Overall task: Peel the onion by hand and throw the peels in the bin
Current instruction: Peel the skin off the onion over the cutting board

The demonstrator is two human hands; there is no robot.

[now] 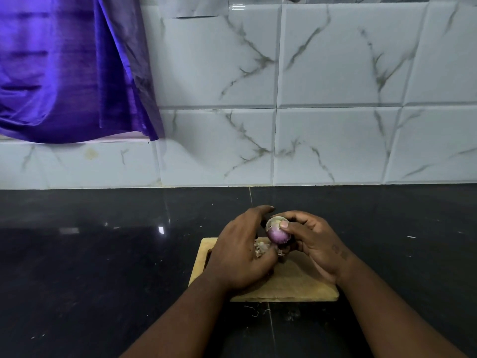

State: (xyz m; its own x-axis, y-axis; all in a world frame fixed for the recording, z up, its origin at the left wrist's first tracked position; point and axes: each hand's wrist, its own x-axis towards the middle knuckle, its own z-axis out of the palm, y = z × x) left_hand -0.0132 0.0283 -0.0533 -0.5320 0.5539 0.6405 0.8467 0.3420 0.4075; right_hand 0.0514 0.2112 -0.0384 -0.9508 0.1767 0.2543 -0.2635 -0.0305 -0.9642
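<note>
A small purple onion [276,232], pale and papery at its top, is held just above a wooden cutting board [296,285]. My right hand [313,244] grips it, thumb pressed on the upper side and fingers curled behind. My left hand [242,254] is against the onion's left side, its fingers curled, with dry onion peel [261,248] bunched under them. No bin is in view.
The board lies on a glossy black countertop [103,267] with a few root threads [254,310] by its front edge. White marble-patterned wall tiles [309,99] rise behind. A purple curtain [64,68] hangs at the upper left.
</note>
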